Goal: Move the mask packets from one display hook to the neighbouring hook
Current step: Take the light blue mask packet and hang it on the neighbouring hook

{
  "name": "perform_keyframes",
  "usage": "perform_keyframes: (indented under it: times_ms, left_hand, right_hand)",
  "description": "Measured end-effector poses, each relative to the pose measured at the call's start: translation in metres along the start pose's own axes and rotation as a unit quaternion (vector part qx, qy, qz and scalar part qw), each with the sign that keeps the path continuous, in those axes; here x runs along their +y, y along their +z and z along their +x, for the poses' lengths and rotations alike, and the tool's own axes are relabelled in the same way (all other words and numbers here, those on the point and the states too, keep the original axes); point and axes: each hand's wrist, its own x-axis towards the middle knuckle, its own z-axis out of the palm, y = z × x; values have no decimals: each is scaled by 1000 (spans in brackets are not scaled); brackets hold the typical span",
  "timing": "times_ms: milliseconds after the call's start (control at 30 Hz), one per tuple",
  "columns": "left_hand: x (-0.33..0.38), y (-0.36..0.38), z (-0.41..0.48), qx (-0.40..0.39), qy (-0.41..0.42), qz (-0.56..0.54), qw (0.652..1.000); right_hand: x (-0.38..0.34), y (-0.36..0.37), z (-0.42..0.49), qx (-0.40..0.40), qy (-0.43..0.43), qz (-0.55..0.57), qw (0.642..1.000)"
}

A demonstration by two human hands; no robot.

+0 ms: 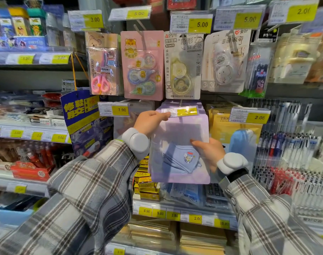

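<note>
A lilac packet [179,133] with a pale blue mask inside hangs in front of a stack of like packets on the middle hook, under a price tag [181,111]. My left hand [149,121] pinches the packet's top left corner by that tag. My right hand [209,150] grips the packet's right edge, thumb across its front. To the left, a neighbouring hook carries a 7.90 tag [113,109] with a pale packet [127,122] dimly seen behind it. The hook rods themselves are hidden by tags and packets.
Yellow mask packets [230,131] under a 2.00 tag hang to the right. Correction tape cards [142,65] hang just above. A blue glue display card [81,116] stands at left, pens [289,144] at right, small yellow boxes [146,186] below.
</note>
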Motion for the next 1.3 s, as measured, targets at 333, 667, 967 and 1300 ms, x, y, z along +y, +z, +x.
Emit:
perform_keyframes:
  times_ms: [333, 667, 967, 1300]
  left_hand:
    - [-10, 6, 1, 10, 0, 9, 1000]
    - [-21, 6, 9, 0, 16, 24, 1000]
    - [-32, 13, 17, 32, 37, 42, 998]
    - [-32, 9, 15, 57, 39, 43, 997]
  right_hand:
    - [7, -4, 2, 41, -12, -83, 996]
    - [7, 3, 3, 60, 20, -106, 992]
    - [9, -1, 1, 78, 18, -110, 991]
    - [10, -10, -2, 87, 9, -130, 988]
